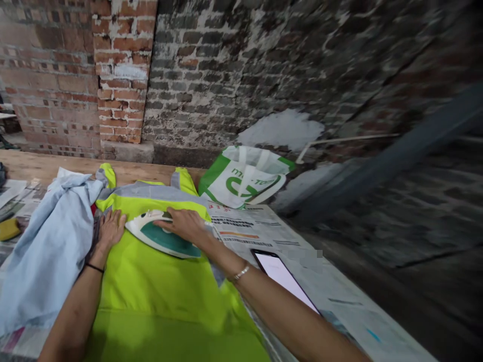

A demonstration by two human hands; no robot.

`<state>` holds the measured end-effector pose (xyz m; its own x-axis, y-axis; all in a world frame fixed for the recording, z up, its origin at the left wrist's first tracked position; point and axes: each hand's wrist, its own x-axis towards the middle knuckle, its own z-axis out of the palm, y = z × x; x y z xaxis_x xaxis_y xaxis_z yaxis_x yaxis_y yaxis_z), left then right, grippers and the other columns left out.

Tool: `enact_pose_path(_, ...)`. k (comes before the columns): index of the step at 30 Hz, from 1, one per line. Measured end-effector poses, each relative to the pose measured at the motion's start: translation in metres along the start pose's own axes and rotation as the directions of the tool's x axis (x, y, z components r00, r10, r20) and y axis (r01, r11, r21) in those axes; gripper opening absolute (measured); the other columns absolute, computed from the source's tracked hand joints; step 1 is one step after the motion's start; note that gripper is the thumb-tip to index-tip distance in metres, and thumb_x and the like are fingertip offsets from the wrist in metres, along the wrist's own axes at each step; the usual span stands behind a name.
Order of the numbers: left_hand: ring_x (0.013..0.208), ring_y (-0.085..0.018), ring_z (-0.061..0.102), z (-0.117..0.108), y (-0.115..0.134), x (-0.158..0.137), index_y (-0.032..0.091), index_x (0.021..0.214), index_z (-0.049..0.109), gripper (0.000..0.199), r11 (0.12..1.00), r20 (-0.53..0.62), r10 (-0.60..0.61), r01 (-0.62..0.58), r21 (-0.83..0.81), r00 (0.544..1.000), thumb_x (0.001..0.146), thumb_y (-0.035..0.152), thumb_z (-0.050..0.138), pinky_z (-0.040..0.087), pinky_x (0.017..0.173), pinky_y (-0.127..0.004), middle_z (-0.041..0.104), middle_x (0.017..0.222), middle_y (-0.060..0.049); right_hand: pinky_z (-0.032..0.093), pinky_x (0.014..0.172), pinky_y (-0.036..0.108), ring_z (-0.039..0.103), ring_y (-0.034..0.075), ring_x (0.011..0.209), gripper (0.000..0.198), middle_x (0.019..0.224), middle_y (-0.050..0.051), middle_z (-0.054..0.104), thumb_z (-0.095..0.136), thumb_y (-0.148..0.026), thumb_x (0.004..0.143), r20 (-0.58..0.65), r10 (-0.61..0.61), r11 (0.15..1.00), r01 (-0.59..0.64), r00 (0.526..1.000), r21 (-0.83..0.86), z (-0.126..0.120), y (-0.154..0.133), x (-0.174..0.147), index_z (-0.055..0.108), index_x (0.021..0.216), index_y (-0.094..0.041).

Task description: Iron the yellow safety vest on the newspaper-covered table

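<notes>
While the right hand [184,225] is clasped round the handle of a white-and-green plastic steam iron [169,242] on the far half of a fluorescent-yellow and grey fabric garment [151,286], the left hand [110,229] lies flat, fingers extended, at its left edge. Pressing seems in hand; another pass likely calls for smooth cloth and clear fingers.

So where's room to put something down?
Newspaper lies bare between the green-and-white bag and the black-edged phone, and right of it. Left and middle are crowded: pale-blue cloth beside the neon-yellow garment, where the left hand rests and the right hand holds the teal-and-white iron.
</notes>
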<state>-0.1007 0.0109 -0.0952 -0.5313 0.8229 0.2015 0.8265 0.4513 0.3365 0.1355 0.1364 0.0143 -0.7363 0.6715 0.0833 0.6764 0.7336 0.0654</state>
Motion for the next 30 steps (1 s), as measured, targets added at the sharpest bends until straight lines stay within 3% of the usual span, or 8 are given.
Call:
enact_pose_path(3,0.156,-0.029,0.035,0.001,0.000,0.000,0.018,0.153,0.053,0.059,1.000,-0.007,0.002,-0.002,-0.013,1.000,0.109,0.045,0.026,0.024,0.128,-0.055,0.053,0.159,-0.010,0.044,0.073,0.031,0.076,0.030,0.099,0.065,0.101,0.011,0.081,0.042,-0.082,0.096,0.029,-0.127,0.992,0.128,0.991,-0.015,-0.002,0.006,-0.021,0.070,0.110,-0.025)
enact_pose_path(6,0.156,-0.029,0.035,0.001,0.000,0.001,0.019,0.152,0.053,0.058,1.000,-0.009,0.003,-0.003,-0.018,1.000,0.108,0.045,0.027,0.025,0.127,-0.056,0.054,0.158,-0.010,0.045,0.075,0.031,0.076,0.030,0.101,0.064,0.105,0.011,0.081,0.043,-0.081,0.096,0.028,-0.143,0.989,0.144,0.989,-0.026,-0.003,0.005,-0.025,0.070,0.110,-0.025)
enact_pose_path(13,0.156,-0.029,0.035,-0.001,0.000,0.001,0.017,0.153,0.053,0.059,1.000,-0.004,-0.009,0.009,0.001,1.000,0.109,0.045,0.024,0.024,0.128,-0.054,0.052,0.160,-0.011,0.051,0.084,0.034,0.075,0.031,0.106,0.072,0.110,0.021,0.078,0.033,-0.076,0.102,-0.044,0.145,0.989,-0.143,0.989,0.030,-0.002,-0.016,0.022,0.068,0.123,-0.016)
enact_pose_path(18,0.156,-0.028,0.036,-0.001,0.000,0.001,0.018,0.153,0.053,0.058,1.000,-0.014,-0.013,0.013,0.006,1.000,0.109,0.042,0.024,0.025,0.128,-0.053,0.053,0.159,-0.010,0.050,0.087,0.034,0.074,0.031,0.108,0.071,0.112,0.026,0.076,0.032,-0.068,0.105,-0.117,0.207,0.978,-0.202,0.971,0.057,0.001,-0.021,0.047,0.070,0.119,-0.011)
enact_pose_path(25,0.155,-0.028,0.039,-0.001,-0.001,0.003,0.018,0.152,0.053,0.058,0.999,-0.009,-0.031,0.031,-0.014,0.999,0.109,0.042,0.022,0.027,0.127,-0.050,0.053,0.159,-0.010,0.046,0.079,0.031,0.074,0.029,0.104,0.068,0.104,0.014,0.081,0.043,-0.082,0.096,-0.021,-0.040,0.999,0.040,0.999,0.017,-0.004,-0.006,0.011,0.072,0.115,-0.024)
enact_pose_path(30,0.156,-0.027,0.036,-0.001,-0.001,0.003,0.018,0.152,0.053,0.060,0.999,0.000,-0.031,0.031,-0.036,1.000,0.110,0.045,0.021,0.025,0.128,-0.049,0.053,0.160,-0.009,0.038,0.067,0.029,0.076,0.028,0.095,0.062,0.094,0.008,0.082,0.050,-0.082,0.093,-0.012,-0.267,0.964,0.267,0.964,-0.002,0.000,0.009,-0.021,0.073,0.098,-0.025)
